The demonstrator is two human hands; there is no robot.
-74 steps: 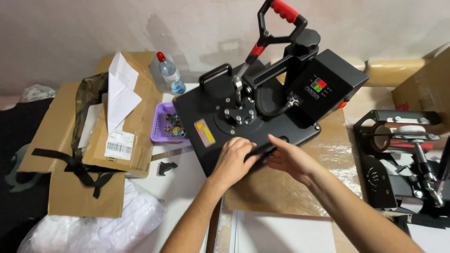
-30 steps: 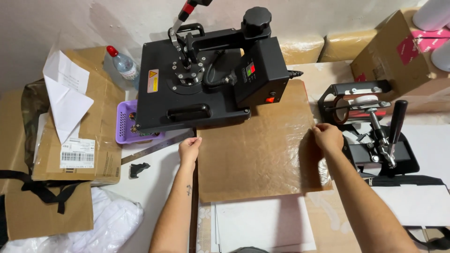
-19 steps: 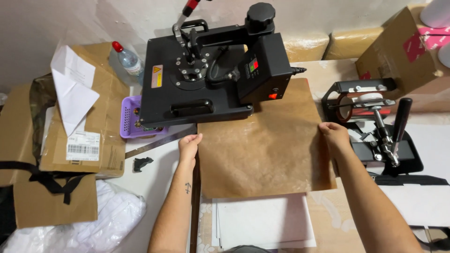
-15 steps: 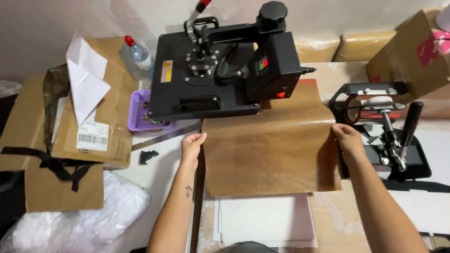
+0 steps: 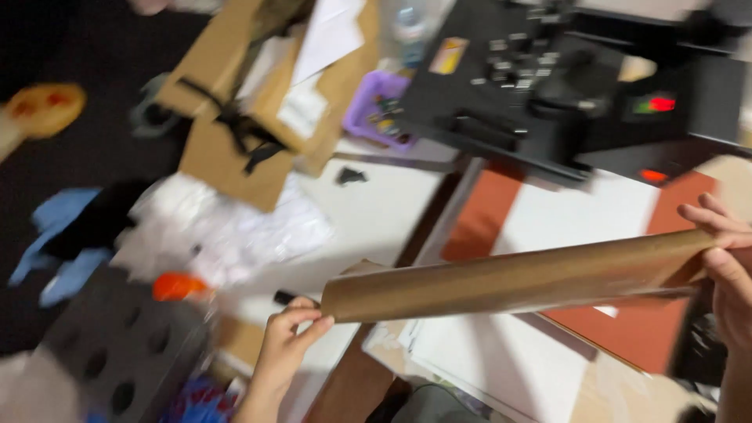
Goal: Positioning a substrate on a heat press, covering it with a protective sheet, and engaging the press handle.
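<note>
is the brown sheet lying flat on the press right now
No, both the left hand and right hand hold the brown sheet lifted off the red pad.

Head view under soft, even indoor light with no hard shadows. Strong motion blur smears the whole frame; the black press (image 5: 564,94) and cardboard boxes (image 5: 258,94) lack sharp edges. The left side falls dim. Red indicator lights (image 5: 658,104) glow.
</note>
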